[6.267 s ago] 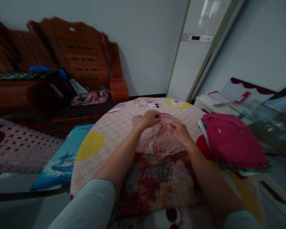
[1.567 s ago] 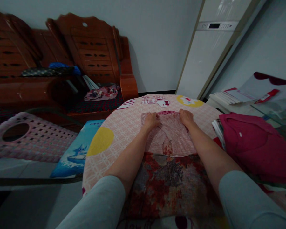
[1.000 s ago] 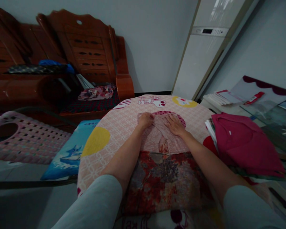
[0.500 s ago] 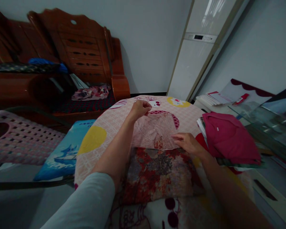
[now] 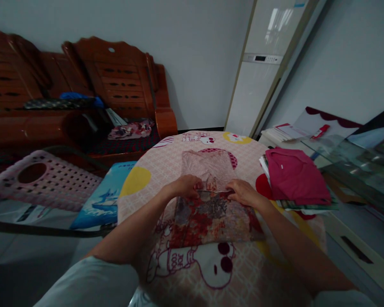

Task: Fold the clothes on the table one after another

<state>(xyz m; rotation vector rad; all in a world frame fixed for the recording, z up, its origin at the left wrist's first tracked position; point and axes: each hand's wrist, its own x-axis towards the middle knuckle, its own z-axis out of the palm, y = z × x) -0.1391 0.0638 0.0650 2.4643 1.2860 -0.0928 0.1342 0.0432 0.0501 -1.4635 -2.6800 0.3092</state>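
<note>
A partly folded shirt (image 5: 213,219) lies on the round table in front of me. Its near half shows a red, brown and grey print. The far half shows a pale pink side, and a hem edge runs across where the two meet. My left hand (image 5: 188,186) pinches that edge near its left end, fingers closed. At the right end of the same edge, my right hand (image 5: 242,192) is closed on the cloth with thumb and fingers together. The fingertips of both hands are partly hidden in the fabric.
A patterned tablecloth (image 5: 208,268) covers the table. To the right sits a stack of folded clothes with a pink shirt (image 5: 297,175) on top. A glass shelf (image 5: 355,166) stands beyond it. On the left are a pink woven chair (image 5: 64,179), a blue bag (image 5: 99,198) and a wooden sofa (image 5: 121,85).
My left hand has come back from the shirt's far left corner to the hem edge. My right hand has moved slightly inward onto that edge. The view has shifted a little.
</note>
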